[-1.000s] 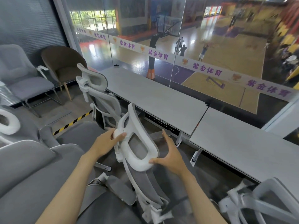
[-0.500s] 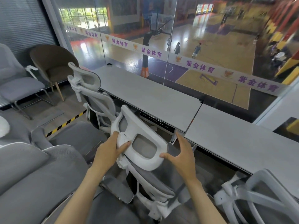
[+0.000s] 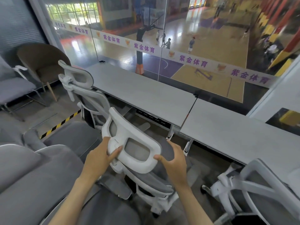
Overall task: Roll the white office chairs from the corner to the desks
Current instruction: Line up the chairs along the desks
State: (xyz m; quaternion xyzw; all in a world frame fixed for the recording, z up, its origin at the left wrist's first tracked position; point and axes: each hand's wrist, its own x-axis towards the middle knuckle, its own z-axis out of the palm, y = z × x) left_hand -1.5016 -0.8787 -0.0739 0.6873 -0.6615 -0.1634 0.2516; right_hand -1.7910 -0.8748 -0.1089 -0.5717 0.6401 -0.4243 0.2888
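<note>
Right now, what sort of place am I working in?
Probably an office room overlooking an indoor basketball court: long grey desks line a glass wall, white office chairs stand by them, and a hoop stand and players show below.

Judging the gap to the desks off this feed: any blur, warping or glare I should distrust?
Head view: the wide lens bows the desk edges; motion blur smears the lower-right chair and right margin; glare patches sit on the court floor beyond the glass; headrest, left hand and right hand look sharp, evenly lit.
</note>
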